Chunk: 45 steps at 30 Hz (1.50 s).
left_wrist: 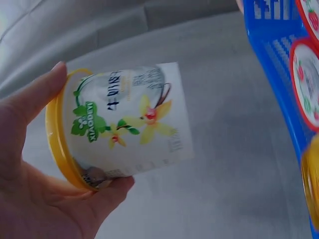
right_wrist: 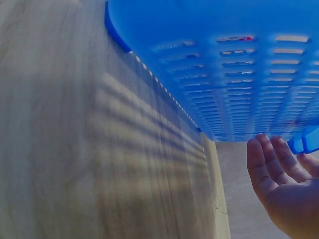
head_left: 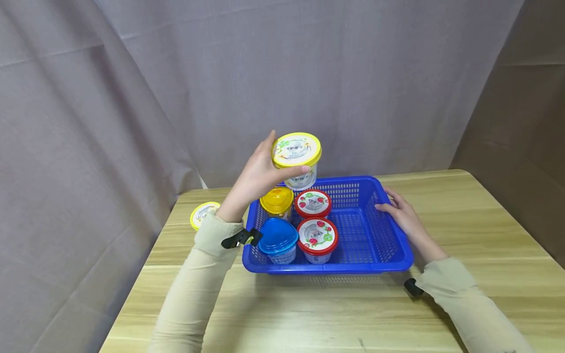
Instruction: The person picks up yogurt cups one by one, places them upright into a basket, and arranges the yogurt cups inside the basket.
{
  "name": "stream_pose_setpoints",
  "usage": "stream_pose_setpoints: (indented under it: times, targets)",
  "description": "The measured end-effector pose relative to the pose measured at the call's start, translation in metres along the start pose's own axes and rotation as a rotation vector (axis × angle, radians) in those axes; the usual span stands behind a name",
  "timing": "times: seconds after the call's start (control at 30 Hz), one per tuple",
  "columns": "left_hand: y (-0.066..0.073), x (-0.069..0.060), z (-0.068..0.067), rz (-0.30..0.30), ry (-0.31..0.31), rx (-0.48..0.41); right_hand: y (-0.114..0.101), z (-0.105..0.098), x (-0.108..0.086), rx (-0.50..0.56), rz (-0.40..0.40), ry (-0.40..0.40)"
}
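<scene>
My left hand (head_left: 258,174) grips a white paper cup (head_left: 296,149) with a yellow lid and holds it above the basket's back left part. In the left wrist view, flowers and green leaves show on this cup's side (left_wrist: 132,117), with the thumb and fingers around its lid end. The right hand (head_left: 408,223) holds the right rim of a blue plastic basket (head_left: 324,267), thumb over the rim and fingers outside. Inside the basket stand two red-lidded cups (head_left: 317,235), a blue-lidded tub (head_left: 279,235) and a yellow-lidded tub (head_left: 277,201), all along its left side.
Left of the basket, partly behind my left forearm, a yellow-rimmed white lid or lidded cup (head_left: 203,214) is on the wooden table (head_left: 300,314). A grey curtain (head_left: 375,88) hangs behind the table. A brown surface (head_left: 521,127) stands at the right.
</scene>
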<state>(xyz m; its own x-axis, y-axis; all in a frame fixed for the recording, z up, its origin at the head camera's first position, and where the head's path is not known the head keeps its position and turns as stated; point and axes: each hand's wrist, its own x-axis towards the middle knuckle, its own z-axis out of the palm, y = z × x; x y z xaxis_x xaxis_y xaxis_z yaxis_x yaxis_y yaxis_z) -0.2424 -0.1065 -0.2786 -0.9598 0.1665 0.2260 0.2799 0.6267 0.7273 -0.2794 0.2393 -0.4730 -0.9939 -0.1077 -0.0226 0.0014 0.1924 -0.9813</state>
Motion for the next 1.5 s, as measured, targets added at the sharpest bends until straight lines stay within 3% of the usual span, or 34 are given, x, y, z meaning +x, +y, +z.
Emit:
stream_pose_setpoints:
  times: [0.13, 0.23, 0.4, 0.67, 0.9, 1.13, 1.33, 1.5]
  targets:
    - [0.017, 0.016, 0.022, 0.067, -0.004, 0.025, 0.0, 0.001, 0.0, 0.008, -0.003, 0.006]
    - [0.028, 0.024, 0.039, 0.079, -0.053, 0.062, 0.001, 0.003, 0.001, 0.008, -0.002, 0.006]
    - [0.034, 0.037, 0.069, 0.043, -0.136, 0.061, 0.0, 0.007, 0.002, 0.015, -0.009, -0.01]
    - [0.025, 0.053, 0.11, -0.057, -0.182, 0.098, 0.0, 0.013, 0.004, 0.022, -0.009, -0.032]
    - [0.019, 0.056, 0.131, -0.117, -0.22, 0.11, -0.002, 0.017, 0.004, 0.03, -0.012, -0.03]
    - [0.008, 0.058, 0.148, -0.134, -0.241, 0.142, -0.004, 0.018, 0.002, 0.037, -0.019, -0.032]
    - [-0.004, 0.057, 0.156, -0.15, -0.267, 0.23, -0.003, 0.021, 0.002, 0.056, -0.016, -0.039]
    - [-0.012, 0.055, 0.159, -0.179, -0.284, 0.251, -0.003, 0.023, 0.002, 0.049, -0.018, -0.038]
